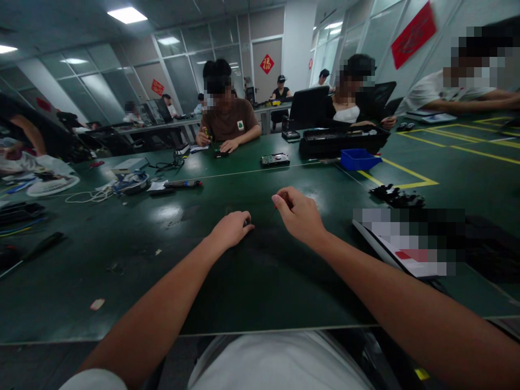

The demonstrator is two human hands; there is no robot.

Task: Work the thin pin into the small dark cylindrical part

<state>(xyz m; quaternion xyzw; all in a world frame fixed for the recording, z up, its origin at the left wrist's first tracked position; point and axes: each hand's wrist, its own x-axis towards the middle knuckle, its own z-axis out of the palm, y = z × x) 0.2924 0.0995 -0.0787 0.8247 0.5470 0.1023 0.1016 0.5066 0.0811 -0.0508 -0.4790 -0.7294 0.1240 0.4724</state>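
My right hand (300,214) is raised a little above the green table, fingers closed around the reddish-brown handle of a screwdriver (286,199). Its thin shaft points down and to the left, toward the tabletop. To the left, my left hand (231,228) rests low at the table surface with its fingers curled. A small dark, partly shiny thing (246,222) shows at those fingertips, mostly hidden, and I cannot make out its kind. The two hands are apart.
A hard drive (275,160) lies ahead, a blue bin (359,159) and dark small parts (398,196) to the right. A power screwdriver (182,184) and cables (91,195) lie left. Across the green table (134,271), a person in brown (231,119) works with a screwdriver.
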